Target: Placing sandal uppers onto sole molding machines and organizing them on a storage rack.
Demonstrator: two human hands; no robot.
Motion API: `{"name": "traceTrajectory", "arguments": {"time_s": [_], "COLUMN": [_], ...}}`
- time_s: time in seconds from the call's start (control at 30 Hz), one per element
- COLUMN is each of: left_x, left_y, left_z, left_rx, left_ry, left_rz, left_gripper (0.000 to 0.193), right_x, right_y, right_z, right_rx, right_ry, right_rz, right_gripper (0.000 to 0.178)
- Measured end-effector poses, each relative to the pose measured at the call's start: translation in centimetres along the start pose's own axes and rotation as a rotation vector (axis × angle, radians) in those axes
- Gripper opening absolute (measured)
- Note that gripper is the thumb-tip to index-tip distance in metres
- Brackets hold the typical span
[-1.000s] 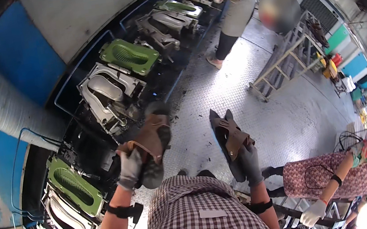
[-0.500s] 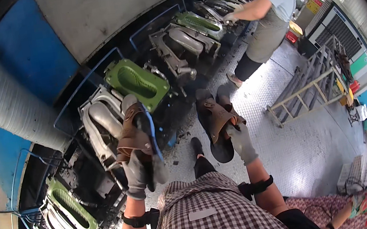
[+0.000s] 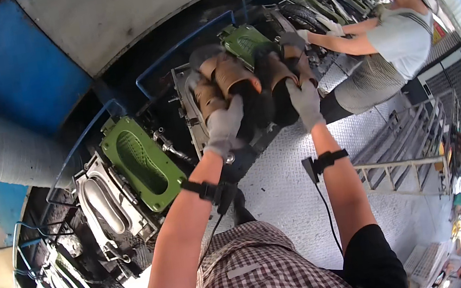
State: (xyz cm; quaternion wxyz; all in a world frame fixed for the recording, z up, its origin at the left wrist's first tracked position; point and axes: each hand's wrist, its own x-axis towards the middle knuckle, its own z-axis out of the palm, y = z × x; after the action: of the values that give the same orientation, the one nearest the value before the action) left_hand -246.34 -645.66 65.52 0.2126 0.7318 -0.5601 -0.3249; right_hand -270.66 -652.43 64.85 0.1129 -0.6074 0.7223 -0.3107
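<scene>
Two handfuls of brown sandals (image 3: 230, 76)

Fingers of the left hand (image 3: 224, 124) grip some, those of the right hand (image 3: 305, 102) others; all extend, blurred, beyond the fingers. Past them sits one green mould (image 3: 244, 39); left of the left fingers, a second green mould (image 3: 141, 162); right of the right fingers, a co-worker (image 3: 403, 42).

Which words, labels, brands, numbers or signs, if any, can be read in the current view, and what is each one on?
None can be read.
White patch on the checked apron: no legible marks.
Brown sandals in the left hand and right hand: too blurred.
Green mould: no readable lettering.
Far right background: too small to tell.
</scene>
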Motion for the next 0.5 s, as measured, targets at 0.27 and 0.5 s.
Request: {"name": "traceTrajectory", "arguments": {"time_s": [0.27,0.5], "left_x": [3.8,-12.9], "left_y": [-4.9,-8.2], "left_z": [0.7,-7.6], "left_rx": [-0.846,-1.222], "left_ry": [0.133,0.155], "left_rz": [0.098,-0.046], "left_gripper": [0.062,0.059], "right_x": [-4.0,-17.7], "right_y": [-4.1,-15.1], "right_z": [5.1,7.3], "right_rx": [0.597,1.105], "right_ry": [-0.105,-0.900], "right_rz": [-0.164,0.241], "right_gripper": [0.056,0.036]}}
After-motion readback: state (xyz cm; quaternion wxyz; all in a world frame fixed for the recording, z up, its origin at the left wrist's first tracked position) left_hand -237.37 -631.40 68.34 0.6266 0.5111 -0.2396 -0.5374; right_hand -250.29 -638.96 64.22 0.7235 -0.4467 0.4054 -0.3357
